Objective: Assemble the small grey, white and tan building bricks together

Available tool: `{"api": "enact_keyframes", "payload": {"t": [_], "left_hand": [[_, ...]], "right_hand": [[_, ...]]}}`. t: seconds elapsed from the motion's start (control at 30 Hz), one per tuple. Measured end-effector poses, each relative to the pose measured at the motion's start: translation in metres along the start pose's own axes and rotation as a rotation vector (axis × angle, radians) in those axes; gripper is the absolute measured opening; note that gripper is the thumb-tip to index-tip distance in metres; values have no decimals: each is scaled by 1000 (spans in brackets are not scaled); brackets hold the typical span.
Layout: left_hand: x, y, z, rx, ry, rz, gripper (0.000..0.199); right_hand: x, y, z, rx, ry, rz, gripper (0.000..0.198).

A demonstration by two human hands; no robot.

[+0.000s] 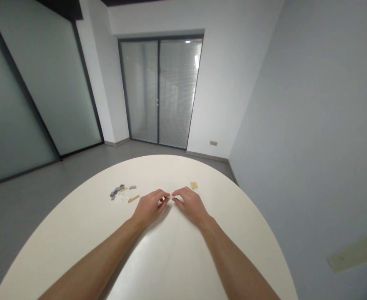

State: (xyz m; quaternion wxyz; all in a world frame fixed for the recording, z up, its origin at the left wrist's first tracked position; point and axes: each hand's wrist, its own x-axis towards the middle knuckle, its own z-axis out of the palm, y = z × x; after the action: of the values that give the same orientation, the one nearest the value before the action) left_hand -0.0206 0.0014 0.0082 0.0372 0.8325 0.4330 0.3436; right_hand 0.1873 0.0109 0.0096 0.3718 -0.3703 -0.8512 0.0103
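Both my hands meet fingertip to fingertip over the middle of the round white table (167, 258). Between them is a tiny whitish piece (171, 197), too small to make out its kind. My left hand (150, 206) pinches it from the left with thumb and fingers. From the other side my right hand (191, 204) pinches at it too. Left of my left hand lies a loose group of small grey pieces (117, 191), white pieces (123, 198) and a tan strip (133, 198). A flat yellowish piece (194, 185) rests just beyond my right hand.
The table's curved far edge runs ahead of my hands. Beyond it are grey floor (86, 166), a glass door with blinds (160, 91) and frosted panels (46, 75) at left. A pale wall (320, 125) stands close on the right, with a strip of tape (355, 255) on it.
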Motion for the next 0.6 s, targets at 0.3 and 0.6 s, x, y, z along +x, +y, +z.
{"api": "enact_keyframes", "payload": {"t": [0.3, 0.6], "left_hand": [[0, 1, -3, 18, -20, 30, 18], [1, 1, -3, 11, -22, 25, 19]], "right_hand": [[1, -1, -1, 1, 8, -32, 7], [0, 0, -1, -1, -3, -22, 6]]}}
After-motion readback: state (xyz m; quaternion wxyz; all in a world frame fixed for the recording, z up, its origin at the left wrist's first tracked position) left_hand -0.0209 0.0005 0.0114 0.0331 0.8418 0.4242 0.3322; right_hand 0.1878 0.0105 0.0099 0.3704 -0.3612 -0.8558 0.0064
